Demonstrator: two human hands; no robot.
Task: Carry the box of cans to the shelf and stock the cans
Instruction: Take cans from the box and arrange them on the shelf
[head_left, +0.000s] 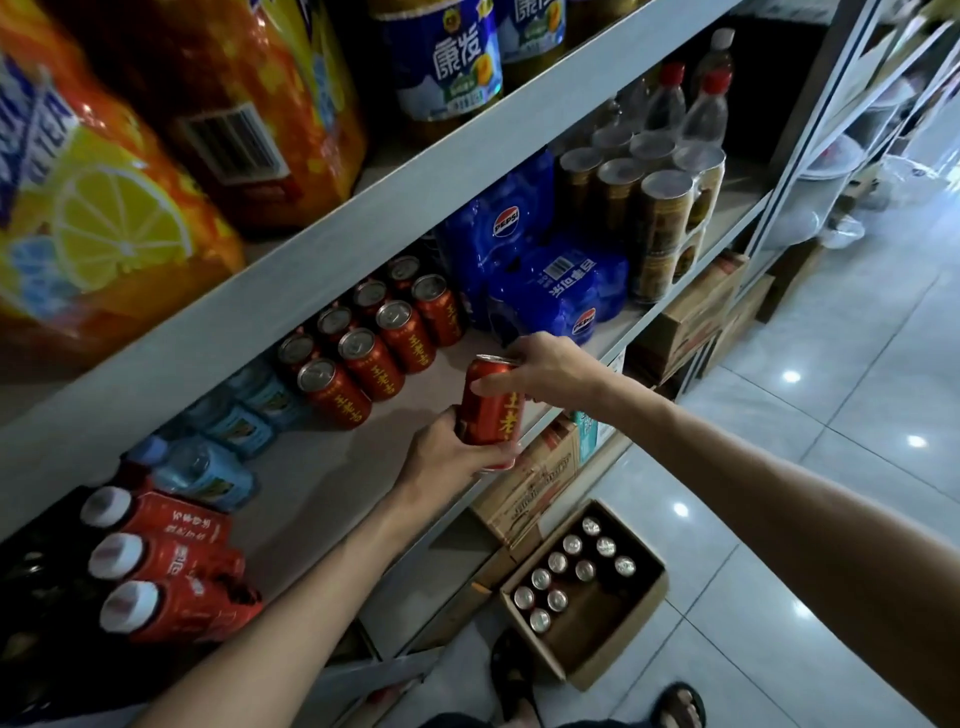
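A red can (488, 402) with yellow characters is held upright just in front of the grey shelf (332, 467). My left hand (447, 452) grips its lower part from below. My right hand (545, 369) holds its top rim and side. Several matching red cans (374, 338) stand in rows on the shelf, behind and left of the held can. On the floor below, an open cardboard box (587, 587) holds several more cans, seen from above.
Blue Pepsi packs (545, 275) and gold cans (654, 208) fill the shelf to the right. Red bottles (166, 571) and blue bottles (218, 457) lie at its left. Closed cartons (524, 493) sit under the shelf. My sandalled feet (519, 675) stand on the tiled floor beside the box.
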